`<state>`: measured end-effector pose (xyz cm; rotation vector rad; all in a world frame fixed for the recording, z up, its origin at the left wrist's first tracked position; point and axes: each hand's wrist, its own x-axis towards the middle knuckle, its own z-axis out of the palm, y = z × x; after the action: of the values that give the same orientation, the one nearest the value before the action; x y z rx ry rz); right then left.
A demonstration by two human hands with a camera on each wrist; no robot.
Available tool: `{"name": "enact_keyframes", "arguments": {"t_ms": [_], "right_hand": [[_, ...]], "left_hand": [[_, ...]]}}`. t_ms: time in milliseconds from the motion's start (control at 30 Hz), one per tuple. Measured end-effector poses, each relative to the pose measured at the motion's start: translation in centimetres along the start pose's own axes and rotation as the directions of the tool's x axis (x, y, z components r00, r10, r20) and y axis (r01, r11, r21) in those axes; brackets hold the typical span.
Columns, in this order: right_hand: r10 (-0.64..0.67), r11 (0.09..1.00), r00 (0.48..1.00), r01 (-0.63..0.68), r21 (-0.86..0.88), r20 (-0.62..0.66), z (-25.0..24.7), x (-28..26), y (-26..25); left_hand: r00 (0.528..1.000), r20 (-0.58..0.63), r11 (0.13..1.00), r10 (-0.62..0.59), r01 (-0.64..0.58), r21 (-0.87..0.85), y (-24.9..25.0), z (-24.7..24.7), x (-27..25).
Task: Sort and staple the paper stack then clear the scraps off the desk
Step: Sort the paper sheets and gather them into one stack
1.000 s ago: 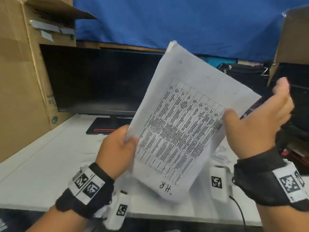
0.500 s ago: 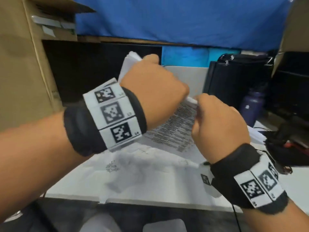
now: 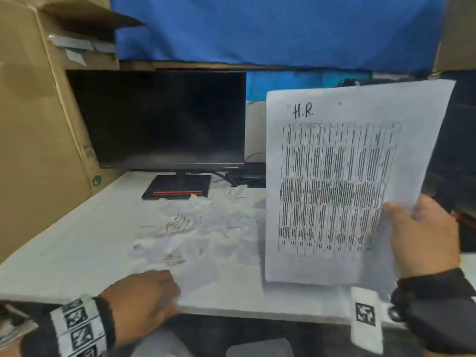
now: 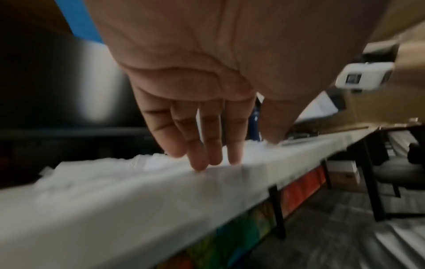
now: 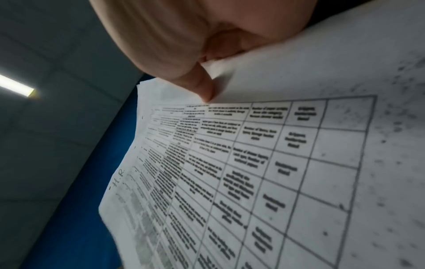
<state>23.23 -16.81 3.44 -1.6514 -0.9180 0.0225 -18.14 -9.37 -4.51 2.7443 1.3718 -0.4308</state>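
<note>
1. We hold the paper stack (image 3: 342,181) upright in our right hand (image 3: 425,235), above the right part of the desk (image 3: 77,243), printed table facing us, "H.R." handwritten at its top left.
2. Right hand grips the stack at its lower right edge; in the right wrist view the thumb (image 5: 202,85) presses on the top sheet and sheet edges fan out under it. The other fingers are behind the paper, hidden.
3. The stack's bottom edge hangs just above the desk's front edge; we cannot tell if it touches.
4. Our left hand (image 3: 144,302) is at the desk's front edge, left of the stack and well apart from it, holding nothing.
5. In the left wrist view the left fingers (image 4: 200,143) are straight and slightly spread, tips at the desk surface next to white paper; blurred, so contact is unclear.
6. Torn paper scraps (image 3: 195,228) lie in a loose pile at mid-desk, between the left hand and the monitor (image 3: 159,119), left of the stack.
7. The monitor stands at the back edge, screen dark, with a cardboard box (image 3: 33,130) at the desk's left side.
</note>
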Motion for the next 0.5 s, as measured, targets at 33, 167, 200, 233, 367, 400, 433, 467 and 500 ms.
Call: {"name": "enact_keyframes", "arguments": {"t_ms": [33,167,200,233,367,400,433,467,500], "right_hand": [[0.01,1.0,1.0,-0.01,0.016,0.004,0.2,-0.2,-0.1],[0.015,0.997,0.999,-0.018,0.077,0.041,1.6,-1.4,-0.3],[0.027,0.994,0.998,-0.033,0.1,0.059,2.0,-1.7,-0.2],[0.037,0.991,0.997,-0.045,0.124,0.068,2.4,-2.1,-0.2],[0.039,0.97,0.995,-0.061,0.235,0.096,3.4,-3.2,-0.4],[0.048,0.964,0.993,-0.075,0.253,0.112,3.7,-3.5,-0.3],[0.058,0.959,0.99,-0.092,0.268,0.129,4.1,-3.8,0.0],[0.068,0.952,0.987,-0.108,0.286,0.144,4.7,-4.0,0.4],[0.078,0.941,0.984,-0.125,0.315,0.159,5.3,-4.3,0.8]], "left_hand": [[1.0,0.015,1.0,-0.004,0.004,-0.022,-0.6,0.5,0.1],[0.999,-0.02,0.995,0.033,-0.035,-0.09,-0.9,0.1,2.0],[1.0,-0.011,0.996,0.027,-0.028,-0.089,-0.6,-0.3,2.8],[1.0,0.017,0.996,0.008,-0.007,-0.083,-0.4,-0.9,3.5],[0.993,-0.11,0.988,-0.032,0.015,-0.154,0.6,-3.9,5.2],[0.969,-0.243,0.968,-0.051,-0.012,-0.252,0.9,-4.6,5.2],[0.918,-0.385,0.908,-0.096,-0.077,-0.412,1.6,-5.4,5.0],[0.86,-0.484,0.778,-0.163,-0.189,-0.599,2.5,-6.1,4.7],[0.829,-0.512,0.59,-0.226,-0.302,-0.749,3.7,-6.8,4.3]]}}
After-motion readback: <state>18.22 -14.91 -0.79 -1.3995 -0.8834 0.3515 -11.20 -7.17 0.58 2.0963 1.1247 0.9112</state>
